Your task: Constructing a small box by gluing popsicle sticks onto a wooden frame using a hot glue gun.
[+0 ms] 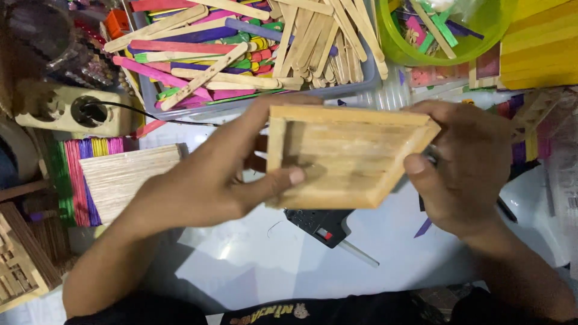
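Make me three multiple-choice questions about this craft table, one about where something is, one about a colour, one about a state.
1. Where is the black glue gun?
A. below the wooden square tray
B. inside the green bowl
C. on the power strip

2. What colour is the bowl at top right?
A. red
B. green
C. white

3. How is the tray held?
A. lying flat on the table
B. by left hand only
C. by left and right hand together

Answers: 1 A, the gun lies on the white table under it. 2 B, its rim is bright green. 3 C, thumbs press both edges.
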